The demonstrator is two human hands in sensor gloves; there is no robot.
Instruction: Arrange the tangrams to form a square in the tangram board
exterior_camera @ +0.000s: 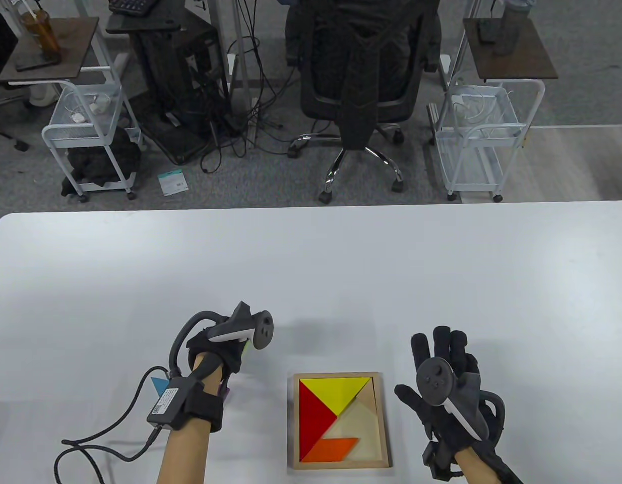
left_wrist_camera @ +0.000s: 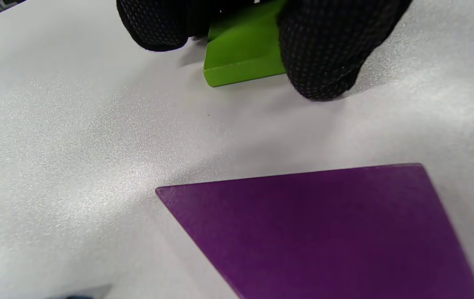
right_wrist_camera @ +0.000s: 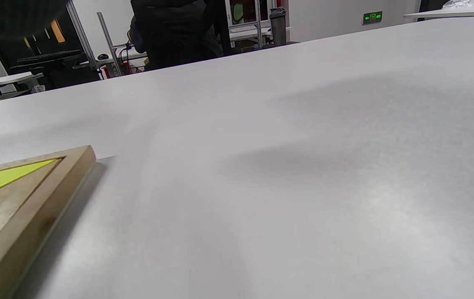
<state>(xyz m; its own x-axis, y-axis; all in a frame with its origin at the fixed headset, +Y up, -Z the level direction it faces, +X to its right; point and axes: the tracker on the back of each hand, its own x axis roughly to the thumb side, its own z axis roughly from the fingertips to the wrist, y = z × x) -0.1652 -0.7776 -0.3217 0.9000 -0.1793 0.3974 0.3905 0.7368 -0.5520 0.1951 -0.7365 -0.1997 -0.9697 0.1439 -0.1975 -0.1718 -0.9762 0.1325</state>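
Tangram board, wooden frame, flat on white table near front edge, between both hands. Inside: yellow triangle along far edge, red triangle against left wall, orange parallelogram at near-left; right half bare wood. Left hand left of board, fingertips pinching green piece, lower edge of piece at or just above table surface, cannot tell which. Purple piece flat on table near left wrist; blue piece peeking out beside left forearm. Right hand just right of board, fingers straight and spread, grasping nothing. Wide bare tabletop beyond board toward far edge, and to right of board's corner.
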